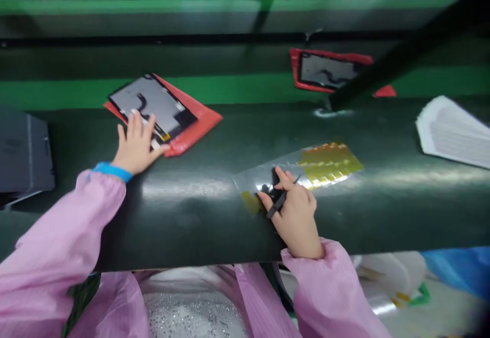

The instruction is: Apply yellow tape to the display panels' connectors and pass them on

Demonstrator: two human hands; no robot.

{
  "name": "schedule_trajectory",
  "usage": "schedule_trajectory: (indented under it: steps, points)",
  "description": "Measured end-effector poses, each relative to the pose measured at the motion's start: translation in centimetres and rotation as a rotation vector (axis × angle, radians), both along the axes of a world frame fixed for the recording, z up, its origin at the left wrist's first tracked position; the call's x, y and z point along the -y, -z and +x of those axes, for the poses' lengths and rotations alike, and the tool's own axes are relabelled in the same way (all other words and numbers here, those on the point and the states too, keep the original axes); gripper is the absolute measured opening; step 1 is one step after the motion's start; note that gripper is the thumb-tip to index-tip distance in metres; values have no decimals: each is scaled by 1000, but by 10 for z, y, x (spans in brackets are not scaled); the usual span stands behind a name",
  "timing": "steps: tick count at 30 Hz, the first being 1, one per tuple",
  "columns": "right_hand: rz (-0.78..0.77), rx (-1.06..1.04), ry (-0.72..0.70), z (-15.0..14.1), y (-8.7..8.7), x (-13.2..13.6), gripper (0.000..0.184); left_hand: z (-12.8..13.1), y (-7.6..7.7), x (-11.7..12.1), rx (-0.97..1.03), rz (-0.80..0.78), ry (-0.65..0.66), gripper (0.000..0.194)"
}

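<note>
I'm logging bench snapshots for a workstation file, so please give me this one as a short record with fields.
Left hand: left hand spread over the lower edge of a flat panel
Under panel: red sheet
Right hand: right hand holding a dark thin tool over a clear sheet
On clear sheet: yellow pieces, mostly toward its right end
Farther back, right: second panel on red material
Far left: dark box
Far right: white stack

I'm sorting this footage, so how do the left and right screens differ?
The left screen lies diagonally; the right screen lies nearly straight across. The left hand touches the left screen; no hand touches the right screen, which a dark bar partly hides. Both are grey with dark edges, over red plastic.
</note>
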State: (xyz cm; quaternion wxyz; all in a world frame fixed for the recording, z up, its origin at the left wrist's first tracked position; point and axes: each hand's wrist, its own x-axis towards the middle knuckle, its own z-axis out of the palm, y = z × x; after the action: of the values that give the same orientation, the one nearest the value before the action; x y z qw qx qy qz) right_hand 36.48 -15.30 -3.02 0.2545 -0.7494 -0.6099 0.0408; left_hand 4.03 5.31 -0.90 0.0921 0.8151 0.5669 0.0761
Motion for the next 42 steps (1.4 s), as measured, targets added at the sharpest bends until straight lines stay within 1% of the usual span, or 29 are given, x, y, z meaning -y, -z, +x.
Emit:
schedule_trajectory:
  steps: [2, 3, 4, 5, 6, 7, 9, 11, 12, 15, 18, 22, 26, 29, 33, 35, 37, 39, 42]
  points:
    - [7, -11, 37, -3, 1, 5, 13, 24, -9, -53, 118, 13, -168, 95]
    - [4, -17, 60, -5, -1, 4, 11, 37, -14, -73, 208, 24, -223, 92]
    - [6, -25, 90, -6, -3, 1, 10, 49, -19, -87, 236, 23, -214, 87]
    - [8, -35, 109, -6, -5, -2, 10, 59, -23, -95, 252, 29, -195, 82]
    - [13, -46, 120, -5, -7, -5, 10, 67, -27, -97, 261, 47, -172, 80]
    - [18, -58, 121, -4, -8, -7, 10, 72, -30, -94, 254, 68, -135, 79]
    - [33, -78, 109, -2, -9, -9, 11, 73, -32, -76, 226, 106, -41, 77]
    - [50, -91, 100, -1, -9, -9, 12, 66, -31, -54, 185, 121, 42, 73]
    - [57, -95, 98, 0, -8, -8, 13, 59, -29, -43, 168, 122, 60, 71]
    - [70, -96, 93, -2, -5, -6, 17, 33, -22, -19, 137, 128, 24, 72]
    - [80, -78, 83, -4, 0, -6, 20, 0, -15, -4, 135, 132, -25, 73]
    - [102, -45, 75, -6, 7, -4, 23, -47, -10, 16, 146, 114, -51, 72]
    - [115, -40, 52, -4, 13, 0, 24, -86, -8, 37, 167, 101, -38, 70]
    - [104, -46, 11, 3, 18, 6, 25, -104, -5, 45, 204, 108, -12, 68]
    - [69, -109, -10, 18, 23, 15, 25, -113, 1, 41, 306, 92, 40, 67]
    - [56, -135, 7, 22, 21, 18, 24, -114, 4, 39, 391, 64, 66, 67]
    - [51, -129, 26, 21, 17, 18, 22, -116, 6, 44, 495, 23, 81, 68]
    - [53, -107, 44, 17, 11, 17, 21, -123, 8, 59, 614, -25, 82, 69]
    - [83, -59, 67, 11, 9, 14, 21, -142, 10, 95, 818, -99, 71, 71]
